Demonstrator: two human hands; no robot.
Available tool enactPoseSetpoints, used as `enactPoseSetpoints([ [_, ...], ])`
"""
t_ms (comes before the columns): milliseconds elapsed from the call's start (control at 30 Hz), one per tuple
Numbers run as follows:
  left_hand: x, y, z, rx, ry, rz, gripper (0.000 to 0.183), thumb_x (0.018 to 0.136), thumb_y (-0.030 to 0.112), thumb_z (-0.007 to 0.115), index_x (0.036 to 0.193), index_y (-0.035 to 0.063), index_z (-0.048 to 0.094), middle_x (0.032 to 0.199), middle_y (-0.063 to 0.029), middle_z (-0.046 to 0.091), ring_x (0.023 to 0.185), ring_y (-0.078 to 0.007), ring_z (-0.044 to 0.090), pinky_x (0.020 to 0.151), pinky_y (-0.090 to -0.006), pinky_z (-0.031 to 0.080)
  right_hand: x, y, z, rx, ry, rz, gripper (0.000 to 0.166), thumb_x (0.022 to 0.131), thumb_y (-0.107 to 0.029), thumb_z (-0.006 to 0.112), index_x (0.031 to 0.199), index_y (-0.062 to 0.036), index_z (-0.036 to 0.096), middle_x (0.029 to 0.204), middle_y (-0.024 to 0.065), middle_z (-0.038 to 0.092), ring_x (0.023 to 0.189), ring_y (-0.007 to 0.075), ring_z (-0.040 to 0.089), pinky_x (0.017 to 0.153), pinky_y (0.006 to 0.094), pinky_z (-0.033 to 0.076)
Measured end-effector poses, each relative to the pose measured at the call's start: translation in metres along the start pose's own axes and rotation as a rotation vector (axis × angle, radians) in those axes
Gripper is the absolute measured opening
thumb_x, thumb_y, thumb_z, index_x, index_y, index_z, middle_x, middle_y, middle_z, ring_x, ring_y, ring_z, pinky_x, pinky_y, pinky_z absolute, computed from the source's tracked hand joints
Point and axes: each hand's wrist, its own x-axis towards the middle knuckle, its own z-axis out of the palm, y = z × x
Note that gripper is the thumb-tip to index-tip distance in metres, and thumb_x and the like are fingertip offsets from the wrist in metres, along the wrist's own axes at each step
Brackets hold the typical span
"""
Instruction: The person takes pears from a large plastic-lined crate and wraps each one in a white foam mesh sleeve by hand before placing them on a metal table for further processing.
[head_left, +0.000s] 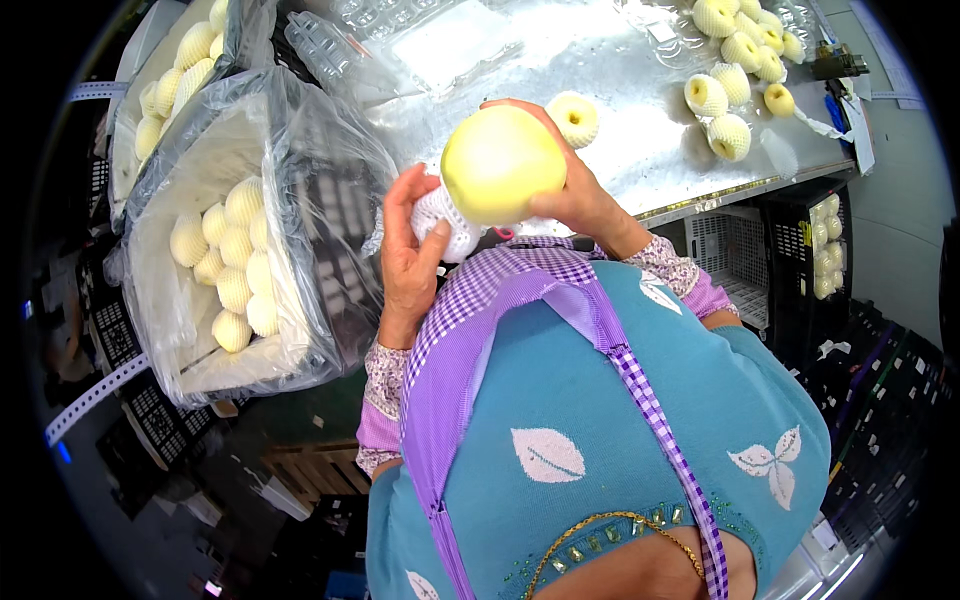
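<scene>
My right hand (581, 191) grips a large, bare, pale yellow fruit (502, 163), an apple or a pear, above the table's near edge. Just left of it, my left hand (412, 251) pinches a bunched white foam net sleeve (448, 231) between thumb and fingers. The sleeve touches or nearly touches the fruit's lower left side; I cannot tell which. Behind my right hand, a fruit in a foam net (574, 120) rests on the metal table (626, 169).
At left stands a plastic-lined crate (300, 330) holding several netted fruits (236, 247). Clear plastic clamshell trays (330, 52) lie at the table's back left. Several netted fruits (727, 139) and a small bare fruit (778, 100) sit at right, above black crates (799, 247).
</scene>
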Motion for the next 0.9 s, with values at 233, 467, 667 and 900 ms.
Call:
enactPoseSetpoints([
  [233, -0.001, 0.009, -0.015, 0.144, -0.141, 0.025, 0.019, 0.081, 0.006, 0.067, 0.097, 0.0017, 0.056, 0.108, -0.0066, 0.057, 0.100, -0.0167, 0.053, 0.092, -0.0283, 0.039, 0.000, -0.017, 0.010, -0.500, -0.143, -0.238, 0.105, 0.058, -0.013, 0.088, 0.145, -0.0095, 0.030, 0.138, 0.0090, 0.040, 0.127, 0.0214, 0.044, 0.104, 0.0353, 0.041],
  [467, -0.004, 0.017, -0.023, 0.059, -0.151, 0.070, 0.023, 0.076, 0.009, 0.070, 0.097, 0.0037, 0.061, 0.099, -0.0078, 0.062, 0.098, -0.0212, 0.057, 0.094, -0.0340, 0.041, -0.003, -0.020, 0.010, -0.317, -0.129, -0.096, 0.102, 0.061, -0.012, 0.084, 0.146, -0.0094, 0.028, 0.135, 0.0099, 0.043, 0.124, 0.0208, 0.047, 0.103, 0.0351, 0.042],
  [667, 0.009, 0.043, -0.005, 0.594, -0.285, 0.418, 0.031, 0.062, 0.003, 0.073, 0.093, 0.0062, 0.068, 0.085, -0.0072, 0.065, 0.084, -0.0268, 0.060, 0.083, -0.0381, 0.044, -0.005, 0.007, -0.012, 0.443, -0.163, 0.215, 0.083, 0.083, -0.055, 0.065, 0.144, -0.0079, 0.032, 0.127, 0.0166, 0.054, 0.100, 0.0259, 0.063, 0.076, 0.0381, 0.057],
  [900, 0.013, 0.053, 0.002, 0.642, -0.328, 0.513, 0.031, 0.062, 0.007, 0.074, 0.093, 0.0112, 0.069, 0.086, -0.0034, 0.066, 0.078, -0.0235, 0.060, 0.079, -0.0354, 0.043, -0.009, 0.015, -0.006, 0.311, 0.011, 0.180, 0.093, 0.083, -0.067, 0.059, 0.147, -0.0070, 0.029, 0.141, 0.0165, 0.046, 0.124, 0.0297, 0.052, 0.099, 0.0479, 0.048],
])
